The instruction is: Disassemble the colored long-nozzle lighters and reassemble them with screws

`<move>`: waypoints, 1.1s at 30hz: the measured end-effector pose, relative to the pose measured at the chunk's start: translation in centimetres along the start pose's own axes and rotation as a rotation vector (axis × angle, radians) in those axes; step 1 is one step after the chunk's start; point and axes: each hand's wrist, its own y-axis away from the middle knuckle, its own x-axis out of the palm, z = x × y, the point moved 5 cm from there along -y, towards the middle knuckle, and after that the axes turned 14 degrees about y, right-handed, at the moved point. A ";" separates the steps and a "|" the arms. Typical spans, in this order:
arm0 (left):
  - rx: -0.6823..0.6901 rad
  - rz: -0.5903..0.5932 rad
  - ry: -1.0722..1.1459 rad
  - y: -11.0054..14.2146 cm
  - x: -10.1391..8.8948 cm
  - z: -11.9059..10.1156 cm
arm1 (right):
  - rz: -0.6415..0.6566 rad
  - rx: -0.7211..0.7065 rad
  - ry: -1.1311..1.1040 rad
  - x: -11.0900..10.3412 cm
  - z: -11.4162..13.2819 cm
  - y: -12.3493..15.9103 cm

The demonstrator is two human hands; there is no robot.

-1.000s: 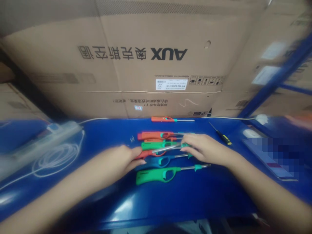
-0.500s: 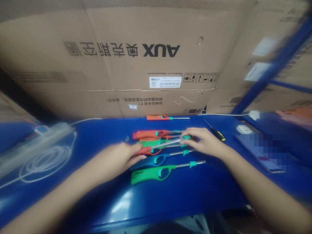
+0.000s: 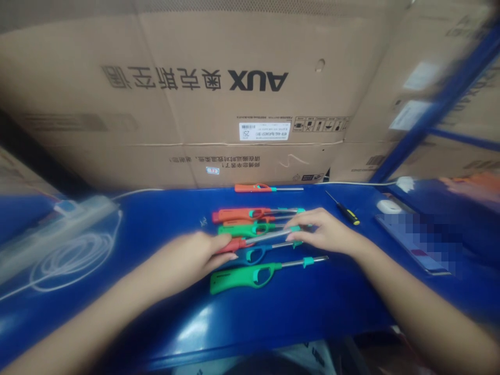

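My left hand [image 3: 207,247] is closed round the red handle of a long-necked gas lighter [image 3: 263,238], whose metal tube points right. At the tube's far end, my right hand [image 3: 318,229] pinches a small teal clip [image 3: 296,229] between thumb and fingers. Beneath and around them lie other lighters: a red one [image 3: 234,214], an orange one partly covered, a green one [image 3: 234,229] and a blue one [image 3: 255,254]. Nearest me is another green lighter [image 3: 230,279] with a teal clip [image 3: 308,261] on its tube. Farther back lies an orange-red lighter [image 3: 250,188].
A yellow-black screwdriver [image 3: 349,214] lies to the right, beside a white earbud case [image 3: 389,207] and a phone [image 3: 414,250]. On the left are a power strip [image 3: 89,213] and coiled white cable [image 3: 76,260]. A large cardboard box [image 3: 175,120] stands behind the blue shelf [image 3: 312,307].
The view has shifted slightly to the right, then steadied. Both hands keep hold of the red lighter, which has dipped a little lately. The other lighters stay in place.
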 end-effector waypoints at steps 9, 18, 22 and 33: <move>0.010 -0.003 -0.030 0.0 0.3 -0.4 | 0.069 -0.011 -0.042 0.5 1.1 -0.2; 0.086 0.009 0.143 -1.4 1.3 -1.6 | 0.036 -0.157 0.087 1.2 3.3 -1.0; 0.050 -0.011 0.137 -4.3 -1.5 -0.9 | -0.070 0.148 0.145 -0.8 -2.5 -4.4; -0.042 0.043 0.069 -12.5 -4.6 6.3 | 0.080 0.287 0.429 2.3 -11.9 -9.7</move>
